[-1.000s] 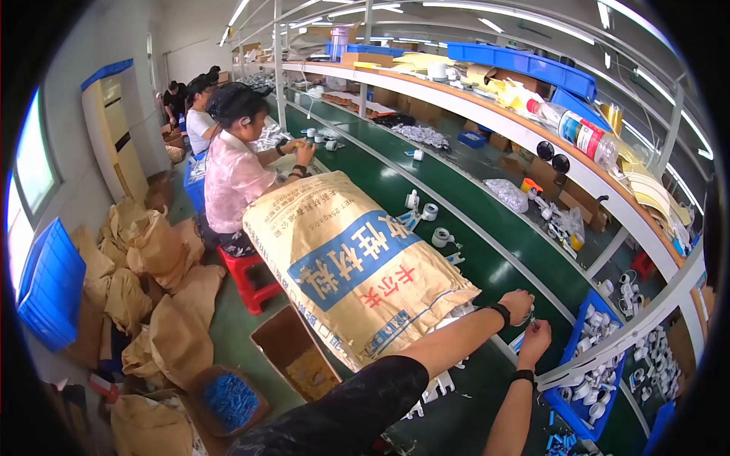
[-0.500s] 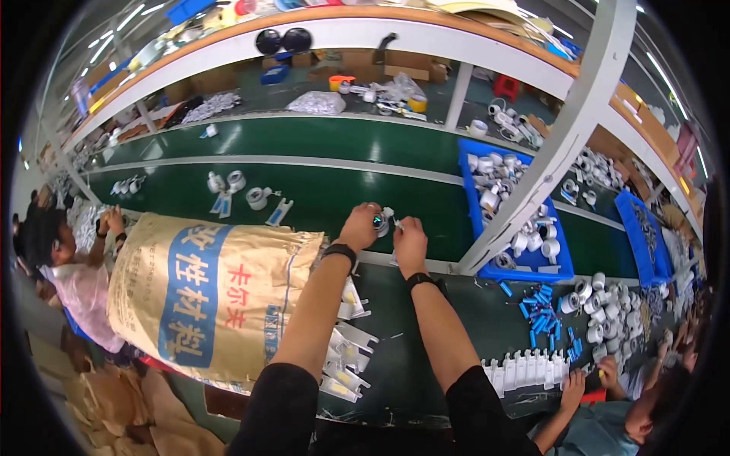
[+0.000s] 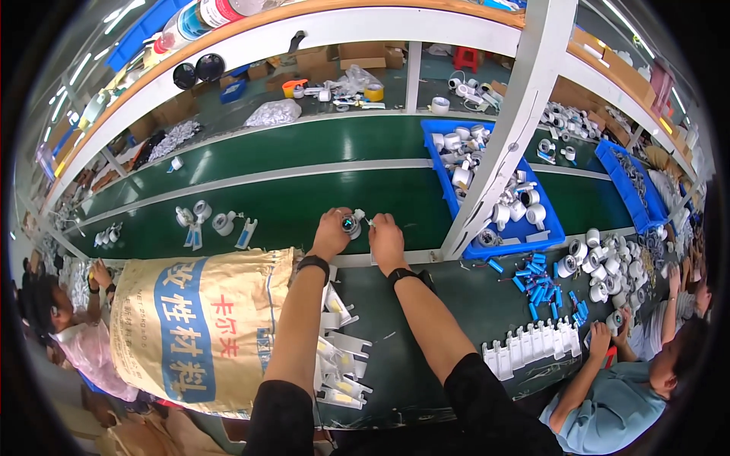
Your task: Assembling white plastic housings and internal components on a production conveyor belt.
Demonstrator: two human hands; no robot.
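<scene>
My left hand (image 3: pixel 332 233) is closed around a small round white part (image 3: pixel 351 223) with a dark centre, held over the green belt (image 3: pixel 304 205). My right hand (image 3: pixel 385 236) sits right beside it, fingertips pinching a tiny white piece (image 3: pixel 367 221) at the part's edge. Both wrists wear dark bands. A large tan sack (image 3: pixel 194 323) with a blue stripe lies under my left forearm. White plastic brackets (image 3: pixel 341 357) are piled between my arms.
A blue tray (image 3: pixel 549 235) of white round parts stands to the right behind a white post (image 3: pixel 502 144). Loose white parts (image 3: pixel 601 266) and blue pieces (image 3: pixel 540 289) lie right. A person (image 3: pixel 616 395) works lower right, another person (image 3: pixel 68 334) at left. A shelf (image 3: pixel 304 30) runs above.
The view swung from the left aisle to straight down onto the belt, then shifted slightly. My hands have stayed together on the small white part throughout.
</scene>
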